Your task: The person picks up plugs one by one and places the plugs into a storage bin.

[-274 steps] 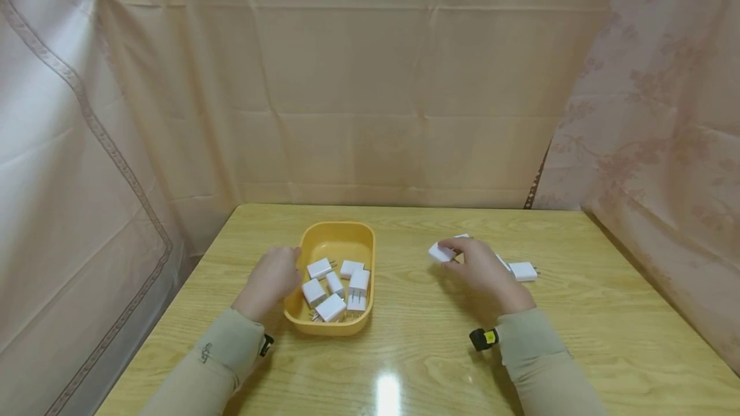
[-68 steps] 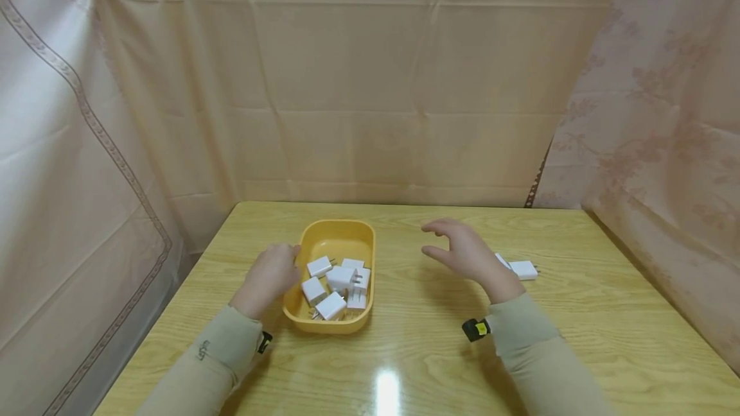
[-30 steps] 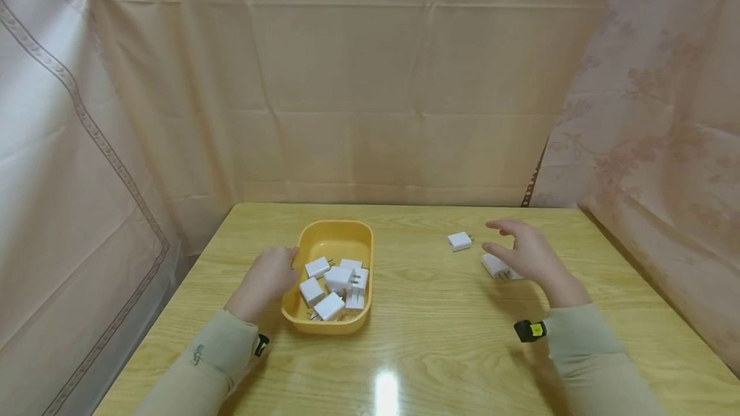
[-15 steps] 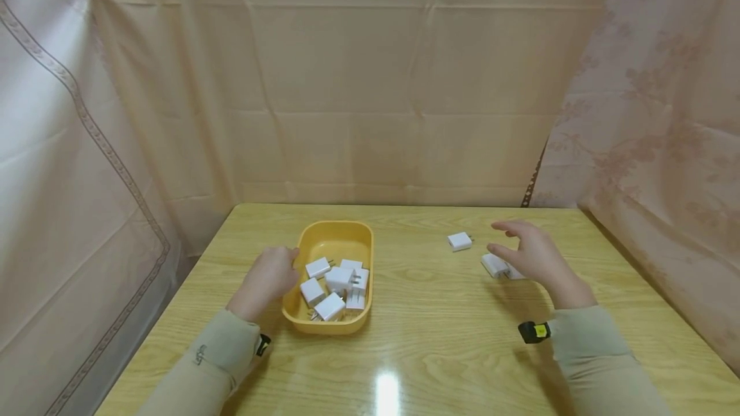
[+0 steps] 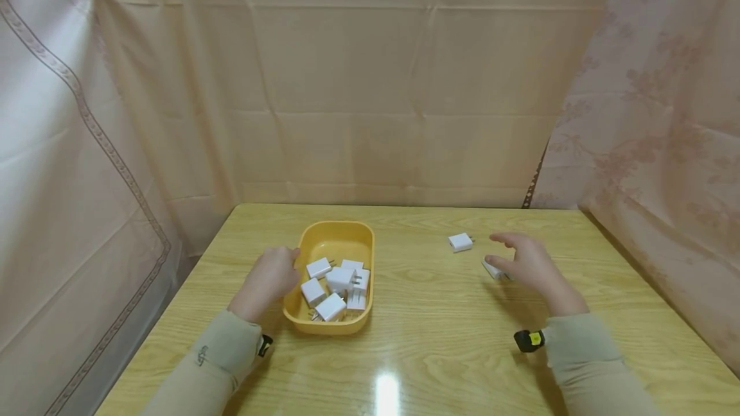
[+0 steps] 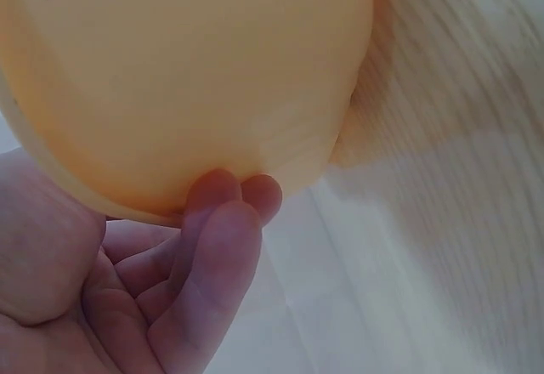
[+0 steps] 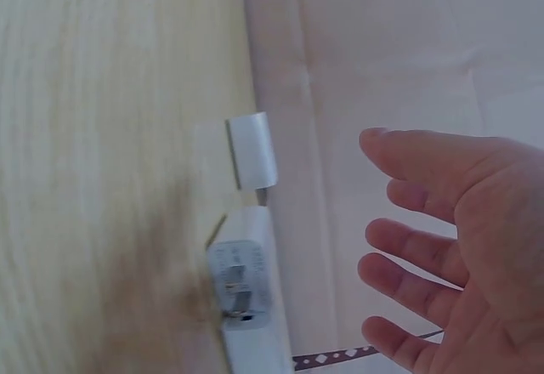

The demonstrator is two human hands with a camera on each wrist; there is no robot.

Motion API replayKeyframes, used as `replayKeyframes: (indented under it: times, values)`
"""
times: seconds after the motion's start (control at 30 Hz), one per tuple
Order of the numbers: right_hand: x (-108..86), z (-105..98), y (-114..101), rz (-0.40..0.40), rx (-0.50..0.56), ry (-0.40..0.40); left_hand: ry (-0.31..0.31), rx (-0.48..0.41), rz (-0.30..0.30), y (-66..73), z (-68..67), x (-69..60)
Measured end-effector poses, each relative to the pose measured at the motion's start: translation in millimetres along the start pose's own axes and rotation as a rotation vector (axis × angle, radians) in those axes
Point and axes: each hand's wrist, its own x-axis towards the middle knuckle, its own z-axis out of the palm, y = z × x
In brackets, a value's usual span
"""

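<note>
My left hand (image 5: 270,277) grips the left rim of a yellow plastic tray (image 5: 335,230). In the left wrist view its fingertips press on the outside of the tray wall (image 6: 212,76). Several white charger plugs (image 5: 331,307) with metal prongs lie piled in the tray's near half. On the right, my right hand (image 5: 528,264) hovers with thumb and fingers apart and nothing between them. Just below it lies a white charger plug (image 5: 492,269), partly hidden by the hand. Another plug (image 7: 259,353) touches or nearly touches it in the right wrist view. A separate plug (image 5: 460,242) lies to the left and farther back.
The wooden table (image 5: 422,313) runs between the tray and the loose plugs, with its far edge behind them. Cloth curtains (image 5: 347,101) hang at the back and both sides. Each wrist wears a small black camera (image 5: 528,340).
Earlier my right hand held a plug; an extra plug later sits atop the pile. The hand then moved right, over the paired plugs, and has now lowered slightly. My left hand keeps its grip.
</note>
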Motion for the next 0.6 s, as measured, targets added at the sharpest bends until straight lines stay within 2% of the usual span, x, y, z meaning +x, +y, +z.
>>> replayKeyframes:
  times: [0.3,0.6]
  values:
    - [-3.9,13.4,9.0,0.028,0.030,-0.021,0.014,-0.002,-0.005,0.0,0.7,-2.0]
    - [-8.3,20.5,13.1,0.053,-0.020,-0.025,0.020,-0.012,-0.012,0.1,2.6,-3.1]
